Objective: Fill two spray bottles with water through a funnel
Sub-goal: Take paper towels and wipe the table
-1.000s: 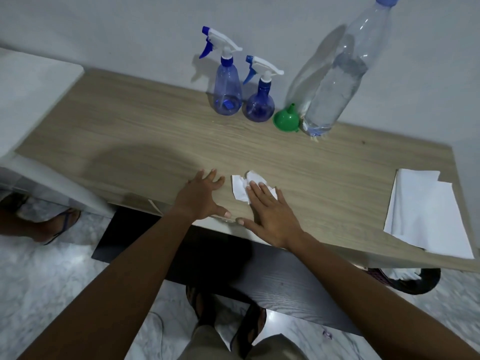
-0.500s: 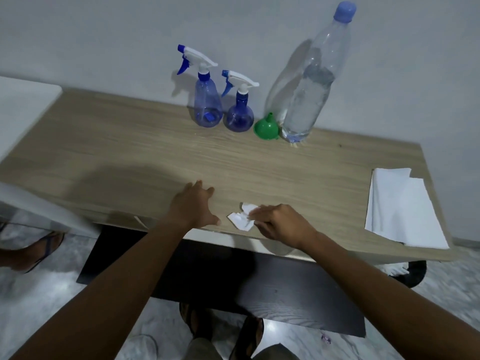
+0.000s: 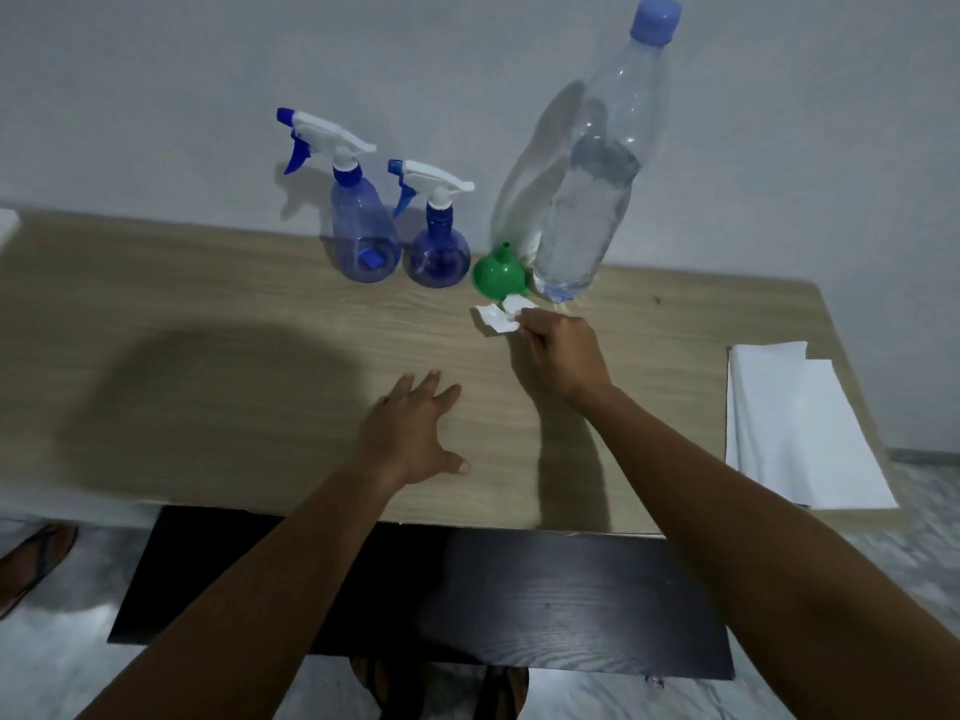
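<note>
My right hand [image 3: 561,356] has carried the tissue scrap [image 3: 496,320] fwd, pinched in fingertips, now just short of funnel [image 3: 498,277] & spray bottles [image 3: 363,236] ahead. Left hand [image 3: 415,433] flat, fingers spread, empty.

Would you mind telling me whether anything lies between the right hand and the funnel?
Only the crumpled tissue that the right hand pinches; it lies just in front of the funnel. Otherwise nothing visible.

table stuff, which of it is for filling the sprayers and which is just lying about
For the job: taller spray bottle; rounder spray bottle; green funnel; big water bottle.

Lying about: crumpled paper scrap pinched in the right hand; folded white cloth.
</note>
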`<action>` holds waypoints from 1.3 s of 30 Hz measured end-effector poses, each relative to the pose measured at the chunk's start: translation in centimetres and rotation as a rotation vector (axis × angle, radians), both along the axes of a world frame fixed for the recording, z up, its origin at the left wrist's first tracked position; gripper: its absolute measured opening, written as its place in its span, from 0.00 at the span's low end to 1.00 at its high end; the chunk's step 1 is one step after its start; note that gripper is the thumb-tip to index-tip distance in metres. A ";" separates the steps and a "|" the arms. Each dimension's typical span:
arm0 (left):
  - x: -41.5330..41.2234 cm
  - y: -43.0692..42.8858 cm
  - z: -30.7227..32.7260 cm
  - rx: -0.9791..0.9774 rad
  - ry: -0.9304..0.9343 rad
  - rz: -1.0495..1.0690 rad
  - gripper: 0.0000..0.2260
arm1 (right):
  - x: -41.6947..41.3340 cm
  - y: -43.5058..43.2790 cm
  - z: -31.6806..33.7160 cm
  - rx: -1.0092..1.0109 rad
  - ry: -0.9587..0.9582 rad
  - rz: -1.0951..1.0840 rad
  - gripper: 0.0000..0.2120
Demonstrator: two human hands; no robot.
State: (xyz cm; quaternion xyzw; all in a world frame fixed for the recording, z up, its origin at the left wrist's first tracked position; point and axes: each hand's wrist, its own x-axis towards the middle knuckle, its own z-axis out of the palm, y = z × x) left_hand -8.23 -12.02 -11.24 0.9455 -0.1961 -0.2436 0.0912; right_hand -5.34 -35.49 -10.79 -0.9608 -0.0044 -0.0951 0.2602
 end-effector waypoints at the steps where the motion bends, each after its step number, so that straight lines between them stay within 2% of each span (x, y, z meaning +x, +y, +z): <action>1: 0.0 0.1 -0.1 -0.006 0.001 0.001 0.50 | 0.2 0.0 -0.5 -0.017 0.010 0.008 0.12; 2: 0.0 0.1 -0.2 -0.008 0.000 0.001 0.50 | 0.3 0.0 -1.1 -0.045 0.034 0.031 0.12; 6: 0.2 0.0 -0.2 -0.004 0.003 0.001 0.50 | -0.1 0.0 -3.6 -0.230 0.169 0.096 0.24; 10: 0.2 -0.1 -0.3 -0.011 0.002 0.008 0.50 | -0.8 -0.2 -3.4 -0.295 0.279 0.159 0.28; 14: -0.4 0.4 -0.5 -0.071 -0.041 0.041 0.50 | -3.6 0.4 -3.2 -0.291 0.281 0.224 0.27; 21: -5.5 3.1 -0.8 -0.171 -0.200 0.133 0.41 | -9.6 2.0 -4.3 -0.321 0.255 0.345 0.27; 26: -8.1 4.7 -0.5 -0.068 -0.167 0.149 0.41 | -13.2 3.3 -4.6 -0.340 0.236 0.441 0.27; 30: -9.0 5.4 -0.2 -0.096 -0.134 0.133 0.42 | -15.8 4.2 -4.9 -0.351 0.213 0.495 0.27; 35: -9.6 7.0 0.0 -0.082 -0.112 0.082 0.44 | -16.6 5.2 -4.7 -0.444 0.037 0.558 0.22; 37: -9.5 7.8 0.1 -0.084 -0.099 0.094 0.44 | -16.7 5.6 -4.3 -0.410 -0.008 0.554 0.17; 39: -9.1 8.7 0.3 -0.083 -0.091 0.100 0.44 | -16.2 6.0 -3.2 -0.230 0.061 0.490 0.15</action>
